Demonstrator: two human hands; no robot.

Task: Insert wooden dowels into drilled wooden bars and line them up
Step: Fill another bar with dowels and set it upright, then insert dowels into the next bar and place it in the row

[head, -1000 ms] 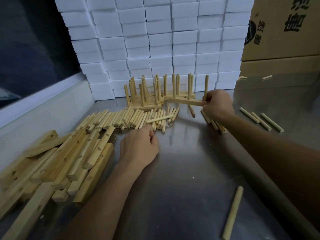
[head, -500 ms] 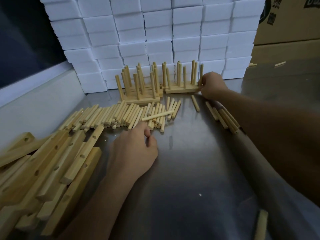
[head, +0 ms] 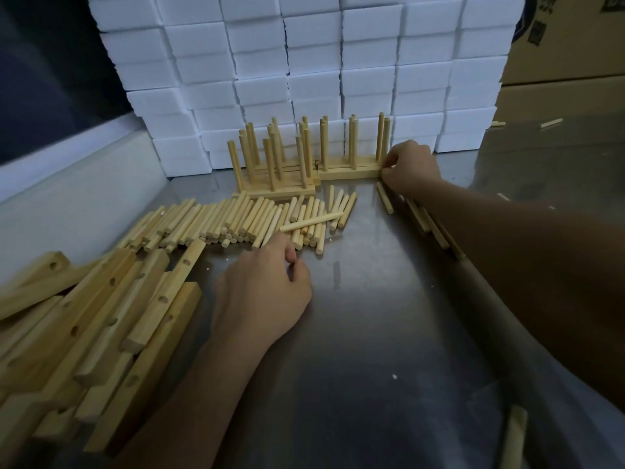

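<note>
At nine o'clock on the steel table (head: 389, 333) we see a loose heap of drilled wooden bars (head: 101, 326), lying flat and crossing one another, their holes facing up. Toward eleven o'clock a long spread of loose dowels (head: 236, 220) lies side by side, one single dowel (head: 311, 222) resting crosswise on top of the rest. Our left hand (head: 263, 296) sits palm-down near the centre, its fingers curled in with thumb and forefinger pinched together at the near edge of the spread — whether they grip a dowel we cannot tell. At twelve o'clock stand the finished bars (head: 280, 191) with upright dowels, lined up before a wall of white foam blocks (head: 314, 72). At one o'clock our right hand (head: 411, 170) pinches the right end of the rearmost assembled bar (head: 351, 172), fingers closed on it. A few stray dowels (head: 385, 198) lie beside that forearm, and cardboard boxes (head: 571, 38) fill two o'clock.
</note>
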